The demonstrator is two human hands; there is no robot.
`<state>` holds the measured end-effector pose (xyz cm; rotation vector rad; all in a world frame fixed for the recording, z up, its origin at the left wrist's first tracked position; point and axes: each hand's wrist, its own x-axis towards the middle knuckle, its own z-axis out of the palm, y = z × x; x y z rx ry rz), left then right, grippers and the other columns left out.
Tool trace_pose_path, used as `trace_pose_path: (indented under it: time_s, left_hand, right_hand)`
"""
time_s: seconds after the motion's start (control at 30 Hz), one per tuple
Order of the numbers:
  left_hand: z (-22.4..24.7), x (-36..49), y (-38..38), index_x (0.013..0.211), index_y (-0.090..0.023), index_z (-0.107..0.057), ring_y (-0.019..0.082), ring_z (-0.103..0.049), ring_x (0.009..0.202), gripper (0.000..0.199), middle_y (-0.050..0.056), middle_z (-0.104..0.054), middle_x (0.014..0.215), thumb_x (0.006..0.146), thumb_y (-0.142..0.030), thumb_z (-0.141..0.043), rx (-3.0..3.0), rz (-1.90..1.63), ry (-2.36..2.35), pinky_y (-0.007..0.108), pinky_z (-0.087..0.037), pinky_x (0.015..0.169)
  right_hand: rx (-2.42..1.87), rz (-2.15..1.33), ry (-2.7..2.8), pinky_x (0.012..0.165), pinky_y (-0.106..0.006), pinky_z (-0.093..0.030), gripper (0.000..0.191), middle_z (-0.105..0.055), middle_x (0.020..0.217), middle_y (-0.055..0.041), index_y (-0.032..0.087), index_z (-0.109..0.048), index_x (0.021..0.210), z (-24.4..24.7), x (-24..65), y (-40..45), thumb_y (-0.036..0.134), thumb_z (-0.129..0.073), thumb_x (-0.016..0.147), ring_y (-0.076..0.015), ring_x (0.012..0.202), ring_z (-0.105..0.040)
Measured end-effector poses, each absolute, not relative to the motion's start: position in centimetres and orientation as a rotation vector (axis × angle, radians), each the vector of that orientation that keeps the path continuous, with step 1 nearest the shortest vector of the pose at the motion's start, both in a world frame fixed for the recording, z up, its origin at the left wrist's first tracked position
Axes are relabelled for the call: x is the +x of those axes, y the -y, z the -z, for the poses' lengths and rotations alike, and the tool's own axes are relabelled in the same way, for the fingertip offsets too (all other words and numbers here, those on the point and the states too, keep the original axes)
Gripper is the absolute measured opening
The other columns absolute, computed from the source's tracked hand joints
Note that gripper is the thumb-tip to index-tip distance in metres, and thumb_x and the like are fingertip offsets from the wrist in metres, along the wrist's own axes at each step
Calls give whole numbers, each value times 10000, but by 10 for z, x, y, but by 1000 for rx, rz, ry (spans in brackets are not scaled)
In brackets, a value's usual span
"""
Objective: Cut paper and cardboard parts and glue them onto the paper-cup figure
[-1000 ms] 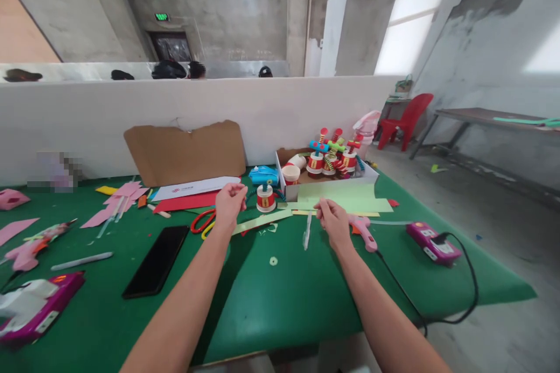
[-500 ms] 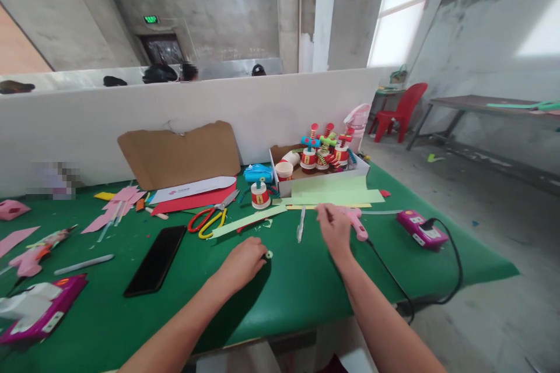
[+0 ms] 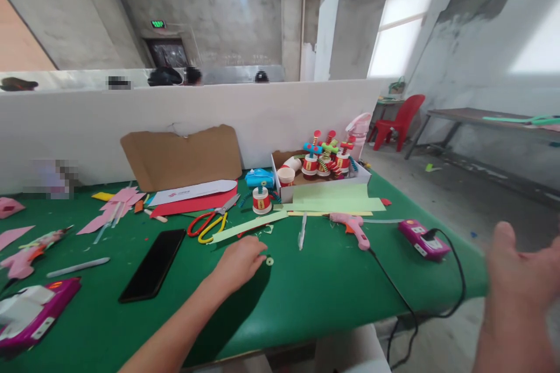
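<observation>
My left hand (image 3: 242, 260) is low over the green table, its fingers curled together. Right by its fingertips is a small pale green paper ring (image 3: 270, 261); whether they touch it I cannot tell, and the inside of the grip is hidden. My right hand (image 3: 525, 271) is off the table's right edge, palm up with fingers apart, partly cut off by the frame. A pink glue gun (image 3: 353, 226) lies on the table between the hands. Near the left hand are a light green paper strip (image 3: 249, 227), a white pen (image 3: 302, 232) and a paper-cup figure (image 3: 261, 200).
Scissors (image 3: 212, 222), a black phone (image 3: 153, 265) and pink paper pieces (image 3: 118, 204) lie to the left. A white box (image 3: 324, 188) of cup figures stands at the back. The glue gun's cord runs over the front edge beside a purple power strip (image 3: 423, 239).
My right hand has left the glue gun area, swung far right beyond the table edge and opened. My left hand stays by the paper ring, with a slightly wider gap. The view has shifted slightly.
</observation>
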<state>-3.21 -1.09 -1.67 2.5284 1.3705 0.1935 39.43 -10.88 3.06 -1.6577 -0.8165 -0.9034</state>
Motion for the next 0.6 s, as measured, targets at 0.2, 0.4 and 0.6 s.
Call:
trace_pose_path:
  time_s: [0.2, 0.4, 0.6]
  left_hand:
    - [-12, -61, -53, 840, -217, -668, 182, -594, 716, 215, 48, -692, 833, 809, -244, -458, 2219, -899, -1755, 255, -392, 653]
    - [11, -61, -63, 743, -230, -675, 176, -584, 631, 151, 15, -675, 682, 759, -272, -531, 2052, -1112, -1703, 236, -374, 591]
    - [34, -49, -52, 741, -220, -669, 158, -571, 625, 187, 19, -671, 686, 802, -274, -501, 2120, -1133, -1613, 230, -368, 606]
  right_hand:
    - [-1715, 537, 1002, 637, -379, -477, 504, -691, 890, -136, 177, -574, 1221, -34, 347, 96, 462, -410, 840, -229, 644, -626]
    - [-1631, 117, 1461, 629, -318, -460, 333, -698, 791, -63, 234, -657, 874, 4, 260, 72, 452, -407, 854, -213, 687, -625]
    - [-1505, -480, 1900, 653, -267, -424, 164, -664, 742, -28, 221, -601, 722, 32, 171, 65, 240, -490, 842, -175, 694, -597]
